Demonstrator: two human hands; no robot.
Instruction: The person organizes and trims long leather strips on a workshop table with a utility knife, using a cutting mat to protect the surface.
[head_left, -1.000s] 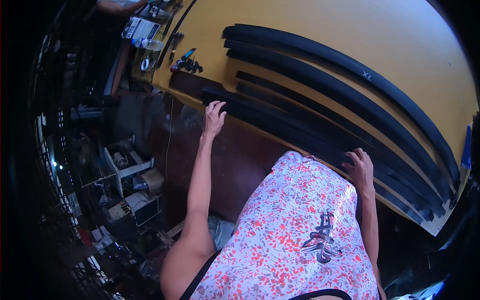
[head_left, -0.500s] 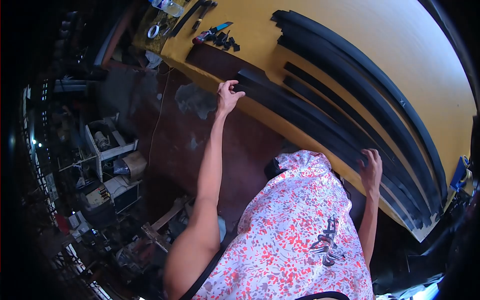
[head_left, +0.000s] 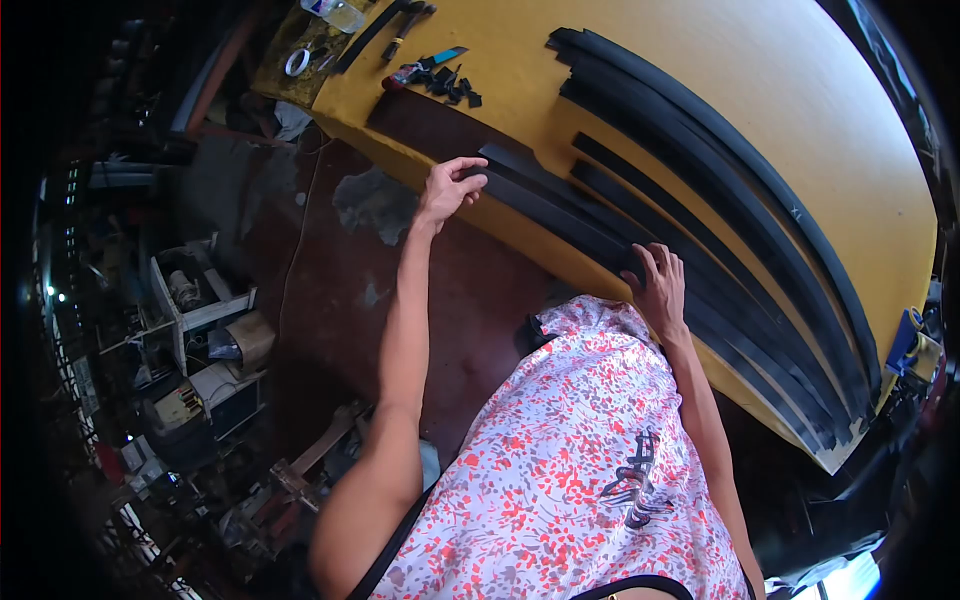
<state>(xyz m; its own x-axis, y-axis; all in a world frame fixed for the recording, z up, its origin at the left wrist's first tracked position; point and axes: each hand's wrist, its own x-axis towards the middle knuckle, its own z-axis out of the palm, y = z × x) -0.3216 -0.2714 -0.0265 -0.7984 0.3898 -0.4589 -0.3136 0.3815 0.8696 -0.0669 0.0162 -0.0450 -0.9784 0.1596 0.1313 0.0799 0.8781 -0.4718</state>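
At the table's (head_left: 700,60) far left corner lie a tape roll (head_left: 297,62), a knife (head_left: 425,65) and black offcuts (head_left: 455,88), out of the way. The left hand (head_left: 445,190) has its fingers curled and pinched on the end of the nearest strip (head_left: 550,215), which lies along the near edge. The right hand (head_left: 660,285) is spread flat on the same strip, apparently to steady it. The other strips (head_left: 720,150) lie parallel beyond it.
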